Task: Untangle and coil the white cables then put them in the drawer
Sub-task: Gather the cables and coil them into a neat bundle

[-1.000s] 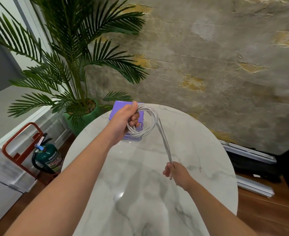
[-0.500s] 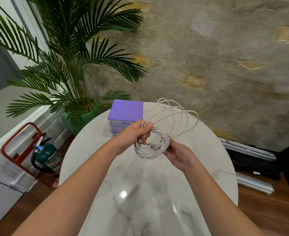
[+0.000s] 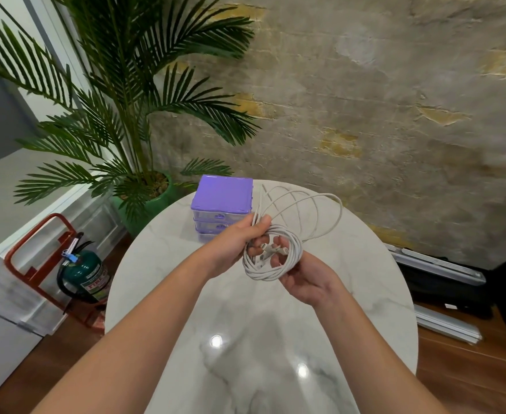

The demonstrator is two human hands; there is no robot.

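Over a round marble table (image 3: 245, 339), both the left hand (image 3: 236, 243) and right hand (image 3: 302, 276) grip a mostly coiled bundle of white cables (image 3: 272, 258), several loose loops left to wind before reaching the closed purple drawer unit (image 3: 221, 201).

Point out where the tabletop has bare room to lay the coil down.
The marble table is bare from its near edge up to the hands, and along its right side under the loose loops. It is crowded at the far left, where the purple drawer unit stands right behind the left hand and white cables.
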